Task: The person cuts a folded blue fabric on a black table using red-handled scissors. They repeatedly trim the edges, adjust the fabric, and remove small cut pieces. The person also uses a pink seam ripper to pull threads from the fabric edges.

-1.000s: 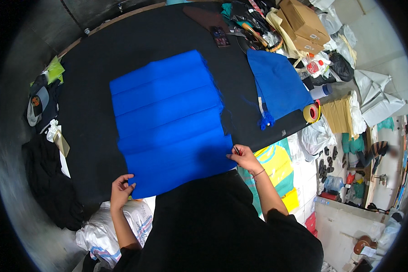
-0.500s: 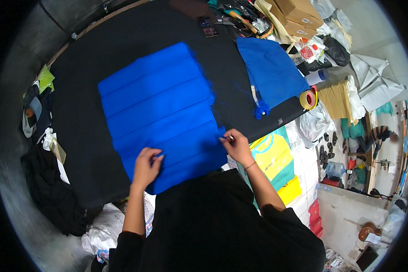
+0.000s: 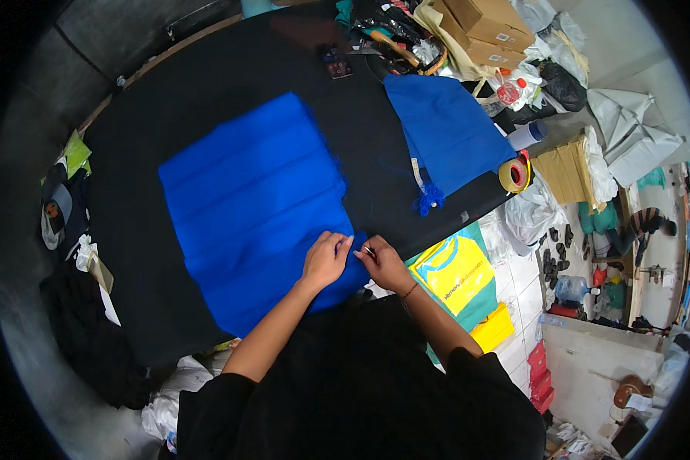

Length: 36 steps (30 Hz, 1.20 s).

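Note:
A large blue cloth (image 3: 245, 176) with parallel crease lines lies over the near middle of the black table. Its right edge is frayed. My left hand (image 3: 328, 259) rests over the cloth's near right part, fingers pinched at that edge. Just beside it, my right hand (image 3: 383, 264) is closed at the same edge, around something small and shiny that I cannot make out. The two sets of fingertips are close together, with a bit of blue fabric between them.
A second blue cloth piece (image 3: 452, 130) with a frayed tuft lies to the right, by a tape roll (image 3: 514, 175) and a bottle (image 3: 527, 136). A phone (image 3: 336, 63) lies at the back of the black table (image 3: 130, 230). Cardboard boxes (image 3: 487, 34) stand at the back right.
My left hand has moved right across the cloth to meet my right hand, and its fingers have closed at the edge. My right hand has shifted slightly left and nearer.

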Each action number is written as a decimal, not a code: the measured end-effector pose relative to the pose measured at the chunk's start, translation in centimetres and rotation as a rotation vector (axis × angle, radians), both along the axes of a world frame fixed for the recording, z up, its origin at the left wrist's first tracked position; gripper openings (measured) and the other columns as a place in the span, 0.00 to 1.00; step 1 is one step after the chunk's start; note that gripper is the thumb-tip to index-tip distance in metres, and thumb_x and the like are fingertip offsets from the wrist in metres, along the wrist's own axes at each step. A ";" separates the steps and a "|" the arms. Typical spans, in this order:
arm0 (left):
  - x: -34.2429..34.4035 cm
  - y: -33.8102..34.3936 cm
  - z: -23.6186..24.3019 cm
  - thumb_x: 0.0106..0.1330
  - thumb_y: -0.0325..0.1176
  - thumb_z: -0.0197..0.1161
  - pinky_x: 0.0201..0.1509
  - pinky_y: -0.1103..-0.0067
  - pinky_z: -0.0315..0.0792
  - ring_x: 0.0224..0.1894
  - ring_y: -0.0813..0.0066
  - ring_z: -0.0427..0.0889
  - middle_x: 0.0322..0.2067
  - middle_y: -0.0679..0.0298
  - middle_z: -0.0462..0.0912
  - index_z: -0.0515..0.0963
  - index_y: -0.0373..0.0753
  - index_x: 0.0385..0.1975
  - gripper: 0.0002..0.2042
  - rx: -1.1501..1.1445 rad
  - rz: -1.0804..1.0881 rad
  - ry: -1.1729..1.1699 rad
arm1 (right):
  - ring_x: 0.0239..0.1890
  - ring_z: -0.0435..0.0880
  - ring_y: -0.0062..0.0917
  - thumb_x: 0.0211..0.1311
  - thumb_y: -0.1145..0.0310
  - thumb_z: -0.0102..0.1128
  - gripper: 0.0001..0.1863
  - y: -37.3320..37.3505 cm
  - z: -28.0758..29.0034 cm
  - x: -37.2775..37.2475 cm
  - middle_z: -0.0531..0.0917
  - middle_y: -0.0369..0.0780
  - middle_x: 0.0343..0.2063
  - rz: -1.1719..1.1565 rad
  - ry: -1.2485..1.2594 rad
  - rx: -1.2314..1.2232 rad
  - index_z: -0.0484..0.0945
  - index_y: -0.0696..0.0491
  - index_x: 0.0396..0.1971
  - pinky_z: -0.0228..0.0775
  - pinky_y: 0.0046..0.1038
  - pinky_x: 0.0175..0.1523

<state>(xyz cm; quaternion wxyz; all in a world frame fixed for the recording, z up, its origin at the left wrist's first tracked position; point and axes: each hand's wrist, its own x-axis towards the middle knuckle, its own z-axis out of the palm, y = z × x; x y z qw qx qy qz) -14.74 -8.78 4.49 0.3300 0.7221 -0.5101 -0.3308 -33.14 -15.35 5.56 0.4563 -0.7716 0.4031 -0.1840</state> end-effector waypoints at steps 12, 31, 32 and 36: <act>0.1 0.1 -0.3 0.68 0.37 0.73 0.35 0.71 0.75 0.29 0.67 0.83 0.33 0.60 0.83 0.85 0.39 0.33 0.09 -0.043 0.017 0.136 | 0.42 0.85 0.39 0.63 0.68 0.72 0.14 -5.1 0.3 -0.1 0.83 0.44 0.39 0.092 0.101 -0.250 0.80 0.57 0.44 0.78 0.38 0.48; -0.3 0.4 0.1 0.67 0.37 0.75 0.44 0.73 0.77 0.37 0.70 0.81 0.45 0.60 0.82 0.86 0.39 0.36 0.09 -0.055 0.034 0.135 | 0.38 0.84 0.37 0.67 0.66 0.66 0.06 -6.1 -1.5 2.6 0.83 0.39 0.32 0.348 0.168 -0.621 0.82 0.51 0.38 0.74 0.39 0.45; -0.3 0.5 0.1 0.67 0.37 0.75 0.44 0.73 0.77 0.37 0.70 0.81 0.45 0.60 0.82 0.86 0.39 0.36 0.09 -0.054 0.029 0.132 | 0.38 0.84 0.37 0.68 0.66 0.66 0.06 -6.1 -1.5 2.6 0.83 0.39 0.32 0.349 0.169 -0.622 0.82 0.51 0.38 0.74 0.39 0.45; -0.2 0.4 0.0 0.66 0.37 0.75 0.44 0.73 0.77 0.37 0.69 0.82 0.46 0.59 0.82 0.87 0.40 0.35 0.08 -0.052 0.003 0.126 | 0.38 0.84 0.37 0.68 0.66 0.66 0.05 -6.1 -1.3 2.6 0.84 0.40 0.33 0.337 0.174 -0.619 0.82 0.51 0.38 0.74 0.39 0.45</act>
